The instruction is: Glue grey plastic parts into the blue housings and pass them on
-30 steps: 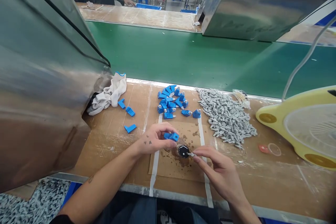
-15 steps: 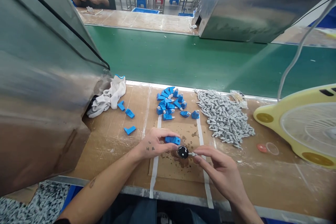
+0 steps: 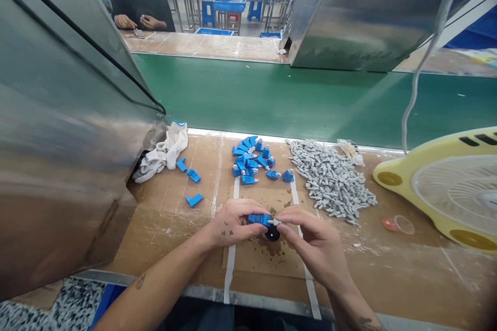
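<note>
My left hand (image 3: 233, 223) pinches a blue plastic piece (image 3: 258, 219) between thumb and fingers. From the right, my right hand (image 3: 310, 232) grips a small grey plastic piece (image 3: 275, 222) whose tip meets the end of the blue one; how deep it sits, I cannot tell. Just below them is a small round container of black liquid (image 3: 272, 234), partly hidden by my fingers. Beyond my hands lies a cluster of blue pieces (image 3: 248, 158), several with grey tips. A heap of small grey pieces (image 3: 330, 178) spreads to the right of it.
Loose blue pieces (image 3: 193, 200) and a white glove (image 3: 166, 152) lie left, beside a metal housing (image 3: 70, 139). A yellow fan (image 3: 446, 186) rests at right, near a small clear-and-red lid (image 3: 398, 224). Past the green belt (image 3: 272, 93) sits a person (image 3: 142, 5).
The grey piece has moved up from the black liquid to the end of the blue piece. My hands have come closer together, and the view has tilted up slightly.
</note>
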Tool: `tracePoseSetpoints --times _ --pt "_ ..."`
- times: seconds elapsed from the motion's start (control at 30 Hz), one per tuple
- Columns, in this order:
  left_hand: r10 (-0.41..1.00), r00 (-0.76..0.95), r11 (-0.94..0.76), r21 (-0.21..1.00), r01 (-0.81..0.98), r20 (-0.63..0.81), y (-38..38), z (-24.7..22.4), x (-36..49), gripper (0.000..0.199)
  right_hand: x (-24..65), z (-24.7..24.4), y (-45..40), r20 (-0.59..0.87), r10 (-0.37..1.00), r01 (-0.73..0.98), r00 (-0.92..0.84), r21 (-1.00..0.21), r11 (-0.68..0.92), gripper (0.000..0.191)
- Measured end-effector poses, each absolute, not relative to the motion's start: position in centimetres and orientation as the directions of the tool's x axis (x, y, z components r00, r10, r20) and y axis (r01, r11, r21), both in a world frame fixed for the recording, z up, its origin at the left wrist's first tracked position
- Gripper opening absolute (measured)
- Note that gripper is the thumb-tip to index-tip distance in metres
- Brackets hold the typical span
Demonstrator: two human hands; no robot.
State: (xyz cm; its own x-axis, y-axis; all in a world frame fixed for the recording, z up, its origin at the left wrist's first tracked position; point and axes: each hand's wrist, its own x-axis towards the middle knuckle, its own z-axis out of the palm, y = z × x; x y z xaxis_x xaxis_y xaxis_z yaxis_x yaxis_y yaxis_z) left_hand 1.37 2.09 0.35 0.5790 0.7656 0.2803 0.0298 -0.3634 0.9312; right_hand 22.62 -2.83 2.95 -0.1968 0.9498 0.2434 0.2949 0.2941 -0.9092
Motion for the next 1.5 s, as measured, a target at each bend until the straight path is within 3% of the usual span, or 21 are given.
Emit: tracePoseSetpoints --times 0.23,0.5,0.67,0.87,1.0,1.17,1.33,1.5 --pt "0.772 0.564 -0.426 0.897 0.116 0.294 1.6 0.1 1.5 0.02 22.4 3.8 -2.4 0.226 0.926 0.469 -0.302 -0.811 0.351 0.01" --pt "0.757 0.54 -0.548 0.808 0.216 0.368 1.1 0.7 0.6 0.019 21.5 4.9 -1.4 0.239 0.904 0.494 -0.354 -0.773 0.398 0.01" --pt "0.756 0.476 -0.625 0.714 0.317 0.45 2.7 -2.3 -0.9 0.02 20.9 3.8 0.2 0.275 0.877 0.529 -0.394 -0.712 0.461 0.008" --pt "0.755 0.479 -0.635 0.678 0.369 0.447 3.9 -3.7 -1.9 0.023 20.9 3.8 1.3 0.312 0.84 0.56 -0.444 -0.635 0.532 0.011" --pt "0.797 0.496 -0.556 0.739 0.38 0.345 4.0 -1.8 -1.3 0.03 20.7 4.4 1.2 0.312 0.849 0.611 -0.426 -0.593 0.524 0.013" --pt "0.852 0.474 -0.407 0.851 0.331 0.223 3.3 1.0 -0.3 0.034 20.7 5.7 -0.4 0.434 0.813 0.56 -0.388 -0.589 0.582 0.022" --pt "0.963 0.146 -0.266 0.871 0.413 0.225 3.3 0.3 -0.6 0.034 26.6 3.8 -0.1 0.363 0.927 0.619 -0.088 -0.709 0.337 0.022" --pt "0.993 -0.09 -0.059 0.976 0.21 0.079 4.7 -0.8 -0.1 0.044 29.1 0.8 3.5 0.349 0.934 0.684 -0.082 -0.661 0.307 0.032"
